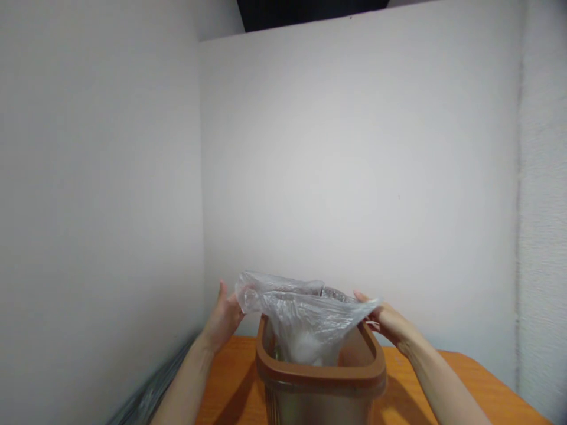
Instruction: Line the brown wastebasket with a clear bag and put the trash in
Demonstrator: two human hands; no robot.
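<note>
A clear plastic bag (305,321) hangs inside a brown waste bin (321,373). Its top is spread above the rim and its lower part drops into the bin. At the bag's left edge is my left hand (224,321), thumb pointing up, the other fingers partly hidden by the film as they grip it. My right hand (384,320) holds the bag's right corner just over the rim, some fingertips showing below the plastic. The bag is stretched between both hands. What lies at the bottom of the bin is mostly hidden.
The bin stands on an orange-brown wooden table (447,378). White walls (354,147) rise close behind and on the left. Dark, shiny plastic-like material (153,389) lies along the left wall, beside my left forearm.
</note>
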